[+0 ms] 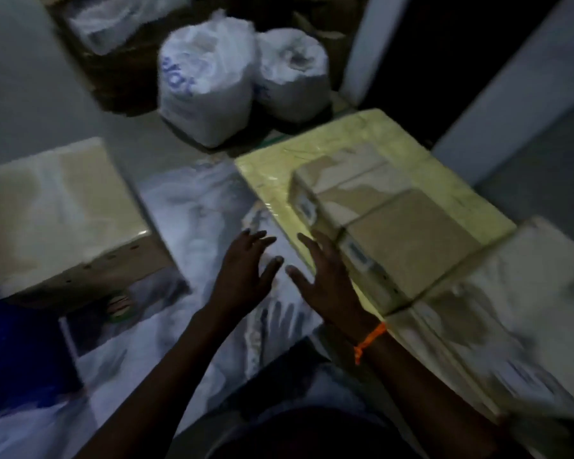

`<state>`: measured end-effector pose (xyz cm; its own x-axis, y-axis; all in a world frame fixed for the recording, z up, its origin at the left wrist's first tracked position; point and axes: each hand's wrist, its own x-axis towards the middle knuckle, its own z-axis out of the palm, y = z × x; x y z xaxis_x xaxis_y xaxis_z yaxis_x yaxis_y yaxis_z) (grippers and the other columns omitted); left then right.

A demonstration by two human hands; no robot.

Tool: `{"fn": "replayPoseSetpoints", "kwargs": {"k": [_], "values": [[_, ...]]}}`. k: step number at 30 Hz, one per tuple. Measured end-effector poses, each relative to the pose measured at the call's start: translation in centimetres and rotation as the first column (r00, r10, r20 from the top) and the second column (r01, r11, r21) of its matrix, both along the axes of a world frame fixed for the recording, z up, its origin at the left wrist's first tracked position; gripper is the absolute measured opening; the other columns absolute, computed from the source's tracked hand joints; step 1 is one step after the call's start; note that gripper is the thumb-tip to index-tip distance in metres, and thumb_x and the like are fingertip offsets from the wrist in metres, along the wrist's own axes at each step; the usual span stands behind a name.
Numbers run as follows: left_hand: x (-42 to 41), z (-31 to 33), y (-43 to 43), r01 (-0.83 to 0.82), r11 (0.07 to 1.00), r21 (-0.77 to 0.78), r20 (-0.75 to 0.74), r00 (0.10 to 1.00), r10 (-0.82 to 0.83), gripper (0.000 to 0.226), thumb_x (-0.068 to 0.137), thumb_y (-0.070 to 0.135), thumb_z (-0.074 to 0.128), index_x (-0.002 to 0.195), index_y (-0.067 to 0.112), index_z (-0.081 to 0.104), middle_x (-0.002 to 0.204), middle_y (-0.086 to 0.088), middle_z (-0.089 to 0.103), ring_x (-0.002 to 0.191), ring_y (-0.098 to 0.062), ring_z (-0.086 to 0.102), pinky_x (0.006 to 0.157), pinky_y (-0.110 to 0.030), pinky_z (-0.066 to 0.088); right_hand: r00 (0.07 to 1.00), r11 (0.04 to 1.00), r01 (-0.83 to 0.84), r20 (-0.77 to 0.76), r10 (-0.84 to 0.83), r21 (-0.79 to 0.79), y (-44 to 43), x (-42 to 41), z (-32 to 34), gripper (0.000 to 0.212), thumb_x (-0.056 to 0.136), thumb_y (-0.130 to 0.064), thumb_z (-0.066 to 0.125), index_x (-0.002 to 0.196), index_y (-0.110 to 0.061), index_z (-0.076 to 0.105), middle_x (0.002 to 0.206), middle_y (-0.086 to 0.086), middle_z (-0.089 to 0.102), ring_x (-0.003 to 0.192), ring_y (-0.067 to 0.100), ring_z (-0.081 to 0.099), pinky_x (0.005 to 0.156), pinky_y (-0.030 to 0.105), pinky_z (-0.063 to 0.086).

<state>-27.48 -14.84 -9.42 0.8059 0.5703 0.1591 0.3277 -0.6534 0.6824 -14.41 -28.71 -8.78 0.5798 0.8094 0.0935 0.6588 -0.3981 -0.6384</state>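
Several small brown boxes (pixel 408 236), white-labelled, atop yellow package (pixel 328 137)

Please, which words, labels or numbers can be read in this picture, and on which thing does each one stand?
No text is legible enough to quote.
On the larger white sack: big blue letters, blurred.
On the near brown box: a white label with blue print, blurred.
On the far brown box: a similar label, blurred.
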Motion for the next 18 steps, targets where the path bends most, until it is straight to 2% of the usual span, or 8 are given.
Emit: {"fn": "replayPoseSetpoints", "kwargs": {"k": [2,6,10,12,13,14,16,18], "values": [[4.1,1.1,-3.8,0.177,0.984,-0.023,0.028,0.984,-0.176,0.054,0.098,0.05,0.054,0.136,0.013,0.063,0.143,-0.011,0.059,0.143,-0.032,0.042,0.113,-0.044,0.037,0.978,0.986,0.164,0.123,-0.166,0.023,-6.0,2.8,1.6,0.062,0.097,-0.055,0.051,0.143,-0.014,0.058,0.153,0.015,0.046,0.145,0.033,0.041,0.115,0.044,0.041],[11.1,2.7,-10.7,0.439,0.896,-0.07,0.046,0.898,-0.437,0.057,0.099,0.056,0.049,0.138,0.017,0.062,0.141,-0.006,0.06,0.134,-0.023,0.051,0.108,-0.041,0.046,0.849,0.882,0.471,0.282,-0.446,-0.023,-17.5,7.0,3.1,0.056,0.102,-0.055,0.043,0.133,-0.016,0.066,0.154,0.012,0.047,0.151,0.032,0.032,0.121,0.047,0.033],[16.0,3.6,-16.1,0.521,0.839,-0.155,0.046,0.852,-0.521,0.053,0.1,0.05,0.056,0.14,0.017,0.06,0.136,-0.004,0.063,0.123,-0.02,0.059,0.099,-0.03,0.047,0.538,0.578,0.809,0.263,-0.801,0.105,-27.0,8.0,3.5,0.071,0.096,-0.054,0.06,0.148,-0.006,0.05,0.16,0.025,0.034,0.151,0.042,0.026,0.12,0.054,0.029],[18.2,3.8,-18.1,0.493,0.841,-0.225,0.028,0.866,-0.5,0.055,0.1,0.051,0.057,0.143,0.016,0.057,0.139,-0.005,0.061,0.122,-0.02,0.059,0.098,-0.029,0.047,0.397,0.415,0.905,0.166,-0.903,0.093,-30.8,8.1,3.5,0.093,0.09,-0.053,0.071,0.157,-0.003,0.031,0.163,0.027,0.024,0.151,0.044,0.025,0.121,0.056,0.029],[19.2,3.9,-19.1,0.465,0.84,-0.28,0.013,0.877,-0.481,0.058,0.099,0.052,0.057,0.145,0.016,0.055,0.142,-0.005,0.059,0.122,-0.021,0.06,0.099,-0.032,0.049,0.36,0.362,0.928,0.037,-0.932,0.084,-32.4,8.3,3.3,0.1,0.087,-0.053,0.076,0.158,-0.004,0.027,0.163,0.023,0.027,0.149,0.041,0.03,0.12,0.05,0.034],[20.3,4.1,-20.1,0.431,0.833,-0.347,-0.004,0.887,-0.461,0.061,0.098,0.053,0.057,0.147,0.016,0.053,0.143,-0.005,0.059,0.122,-0.021,0.06,0.1,-0.036,0.051,0.329,0.322,0.944,-0.141,-0.934,0.071,-33.8,8.6,3.6,0.096,0.085,-0.049,0.081,0.155,-0.006,0.031,0.159,0.016,0.036,0.143,0.034,0.04,0.115,0.036,0.041],[22.1,4.5,-22.2,0.371,0.806,-0.462,-0.046,0.897,-0.439,0.063,0.098,0.054,0.058,0.149,0.018,0.052,0.135,-0.004,0.066,0.123,-0.016,0.061,0.101,-0.033,0.05,0.313,0.319,0.946,-0.401,-0.861,0.055,-35.7,9.5,3.7,0.063,0.087,-0.027,0.084,0.139,-0.015,0.05,0.132,0.0,0.06,0.119,0.019,0.057,0.093,0.012,0.049],[23.6,4.5,-24.1,0.362,0.794,-0.489,-0.048,0.897,-0.439,0.058,0.097,0.056,0.061,0.144,0.023,0.055,0.114,0.001,0.076,0.109,-0.01,0.069,0.099,-0.032,0.052,0.378,0.386,0.919,-0.459,-0.804,0.08,-36.5,10.0,4.0,0.049,0.089,-0.023,0.08,0.132,-0.012,0.061,0.12,-0.007,0.065,0.109,0.013,0.062,0.083,0.003,0.047]]}}
